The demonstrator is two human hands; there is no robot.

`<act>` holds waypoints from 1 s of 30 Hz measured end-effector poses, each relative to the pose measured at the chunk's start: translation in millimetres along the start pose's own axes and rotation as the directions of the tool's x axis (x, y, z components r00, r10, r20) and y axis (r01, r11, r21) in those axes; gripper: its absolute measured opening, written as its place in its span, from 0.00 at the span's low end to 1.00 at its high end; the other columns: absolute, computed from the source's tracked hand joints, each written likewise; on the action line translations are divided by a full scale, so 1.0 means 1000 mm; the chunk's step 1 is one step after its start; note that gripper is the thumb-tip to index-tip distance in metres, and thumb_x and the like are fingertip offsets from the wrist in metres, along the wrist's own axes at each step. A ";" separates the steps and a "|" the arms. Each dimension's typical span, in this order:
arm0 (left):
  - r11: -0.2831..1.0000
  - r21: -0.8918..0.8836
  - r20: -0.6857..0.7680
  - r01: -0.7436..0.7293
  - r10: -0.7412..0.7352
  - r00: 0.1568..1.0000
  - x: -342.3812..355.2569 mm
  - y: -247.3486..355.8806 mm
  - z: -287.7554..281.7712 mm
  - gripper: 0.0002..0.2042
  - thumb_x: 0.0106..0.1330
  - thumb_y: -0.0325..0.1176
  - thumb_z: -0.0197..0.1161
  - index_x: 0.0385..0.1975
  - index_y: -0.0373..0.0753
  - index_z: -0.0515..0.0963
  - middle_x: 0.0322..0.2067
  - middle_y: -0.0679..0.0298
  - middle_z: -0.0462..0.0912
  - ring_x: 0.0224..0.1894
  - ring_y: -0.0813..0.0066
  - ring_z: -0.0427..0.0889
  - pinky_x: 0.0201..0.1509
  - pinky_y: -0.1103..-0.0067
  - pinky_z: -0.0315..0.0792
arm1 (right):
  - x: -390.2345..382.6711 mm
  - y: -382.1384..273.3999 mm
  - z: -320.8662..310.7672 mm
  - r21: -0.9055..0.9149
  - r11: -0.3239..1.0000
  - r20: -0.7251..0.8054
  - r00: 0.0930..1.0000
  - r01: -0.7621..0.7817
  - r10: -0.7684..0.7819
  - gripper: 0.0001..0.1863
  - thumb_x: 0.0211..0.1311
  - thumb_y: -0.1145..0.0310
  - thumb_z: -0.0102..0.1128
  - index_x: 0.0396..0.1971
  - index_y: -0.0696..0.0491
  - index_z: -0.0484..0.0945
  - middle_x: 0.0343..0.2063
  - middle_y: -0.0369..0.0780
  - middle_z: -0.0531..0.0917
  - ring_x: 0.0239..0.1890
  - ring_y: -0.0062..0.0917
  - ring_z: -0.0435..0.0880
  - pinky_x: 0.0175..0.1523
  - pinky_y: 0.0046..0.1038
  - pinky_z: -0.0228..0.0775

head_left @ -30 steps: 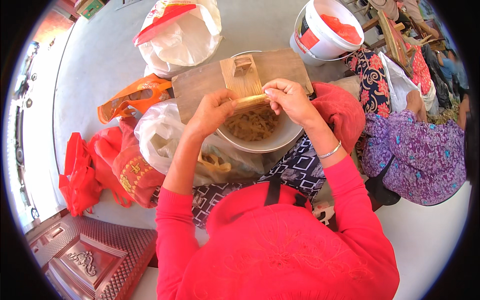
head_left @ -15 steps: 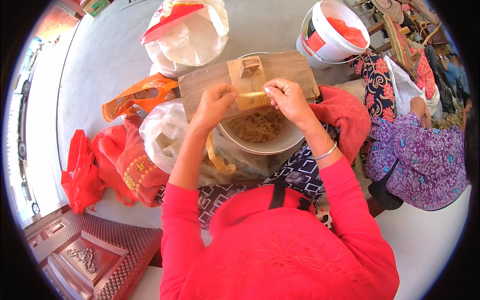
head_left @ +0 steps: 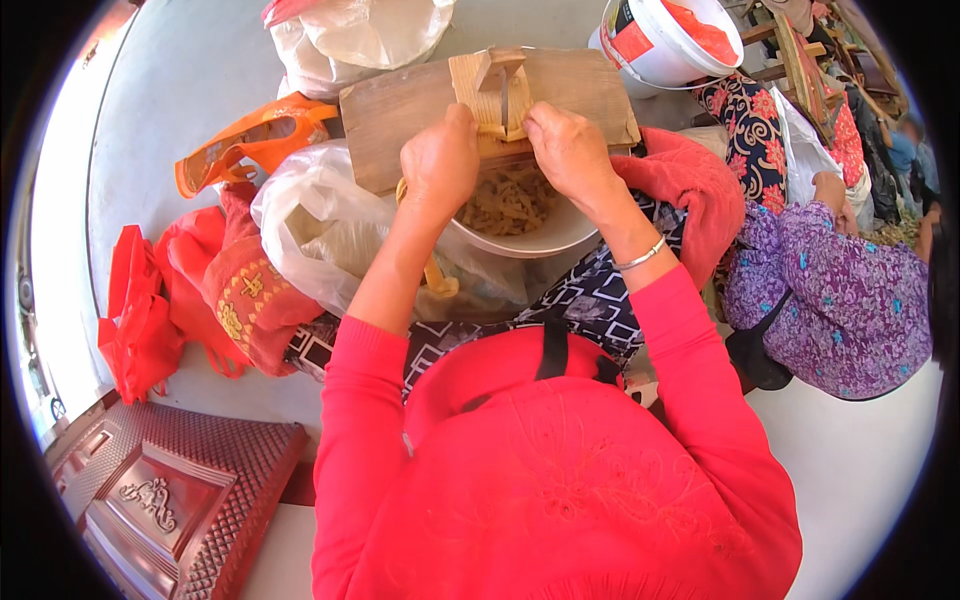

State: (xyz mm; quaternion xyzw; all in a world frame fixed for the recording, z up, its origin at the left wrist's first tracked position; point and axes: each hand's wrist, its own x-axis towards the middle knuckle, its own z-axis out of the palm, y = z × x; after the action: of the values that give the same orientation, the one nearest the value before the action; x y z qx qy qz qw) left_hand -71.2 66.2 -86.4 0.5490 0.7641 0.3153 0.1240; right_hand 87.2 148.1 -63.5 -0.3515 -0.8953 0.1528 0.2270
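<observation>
**Hands raised from bowl to board's blade block**

Lifted since a second ago: both hands, up from over the bowl to the wooden board, now meeting at the small upright block with its blade.

Head view: left hand (head_left: 440, 160) curled shut, knuckles up, pressed against the pale strip (head_left: 497, 108) at the near edge of the wooden board (head_left: 400, 110). Right hand (head_left: 568, 150) bent over the same strip from the other side, fingertips pinching it just beside the thin metal blade (head_left: 505, 95). Strip folded over the little wooden block (head_left: 478, 72), touching both hands. Board laid across the far rim of the white bowl (head_left: 545, 240), which sits on the lap and holds a heap of tan shreds (head_left: 510, 200). Silver bangle (head_left: 640, 257) on the right wrist. Clear plastic bag (head_left: 310, 225) just left of the bowl, orange bag (head_left: 240, 150) beyond it, red bags (head_left: 150, 310) further left. White bucket (head_left: 655, 45) past the board's right end. Seated person in purple flowered cloth (head_left: 840, 300) at the right.
</observation>
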 end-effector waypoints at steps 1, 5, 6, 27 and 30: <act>0.998 0.036 0.005 0.055 -0.055 0.998 0.004 -0.002 0.000 0.07 0.66 0.35 0.53 0.32 0.39 0.73 0.25 0.50 0.81 0.32 0.47 0.80 0.38 0.61 0.73 | 0.002 0.003 0.001 -0.043 0.999 0.002 0.999 -0.032 0.032 0.08 0.60 0.69 0.56 0.26 0.58 0.75 0.23 0.50 0.79 0.30 0.47 0.80 0.35 0.42 0.71; 0.979 0.036 -0.008 0.199 -0.199 0.980 0.009 -0.014 -0.006 0.08 0.66 0.36 0.57 0.36 0.38 0.75 0.27 0.50 0.81 0.33 0.52 0.81 0.37 0.64 0.72 | -0.004 0.022 -0.002 0.029 0.993 -0.016 0.993 -0.118 0.118 0.07 0.60 0.69 0.57 0.31 0.58 0.78 0.23 0.47 0.80 0.28 0.43 0.80 0.34 0.38 0.72; 0.977 -0.001 -0.011 0.215 -0.215 0.976 0.007 -0.018 -0.009 0.08 0.66 0.35 0.57 0.37 0.38 0.76 0.27 0.50 0.81 0.32 0.55 0.81 0.37 0.66 0.72 | -0.006 0.020 -0.007 0.154 0.973 0.011 0.985 -0.171 0.171 0.08 0.60 0.69 0.58 0.33 0.58 0.79 0.22 0.47 0.80 0.27 0.42 0.80 0.34 0.37 0.72; 0.809 -0.510 0.203 0.293 -0.218 0.955 -0.075 -0.046 -0.033 0.07 0.66 0.26 0.58 0.43 0.35 0.75 0.23 0.61 0.76 0.26 0.77 0.72 0.31 0.80 0.68 | -0.051 0.086 0.139 -0.392 0.903 0.633 0.660 -0.175 0.403 0.15 0.61 0.62 0.49 0.40 0.51 0.83 0.43 0.48 0.83 0.47 0.40 0.81 0.54 0.37 0.71; 0.805 -0.513 0.201 0.297 -0.224 0.954 -0.077 -0.047 -0.035 0.07 0.64 0.25 0.59 0.41 0.35 0.74 0.24 0.54 0.78 0.26 0.69 0.77 0.31 0.76 0.70 | -0.052 0.101 0.158 -0.400 0.894 0.628 0.651 -0.201 0.427 0.16 0.62 0.61 0.49 0.41 0.51 0.83 0.43 0.48 0.83 0.47 0.41 0.80 0.54 0.36 0.71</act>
State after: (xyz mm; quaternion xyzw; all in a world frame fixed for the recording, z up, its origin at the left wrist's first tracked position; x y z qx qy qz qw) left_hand -97.3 -26.3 -100.4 0.4011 0.7031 0.4600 0.3648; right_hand 96.6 165.3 -257.4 -0.4478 -0.8496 0.1768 -0.2153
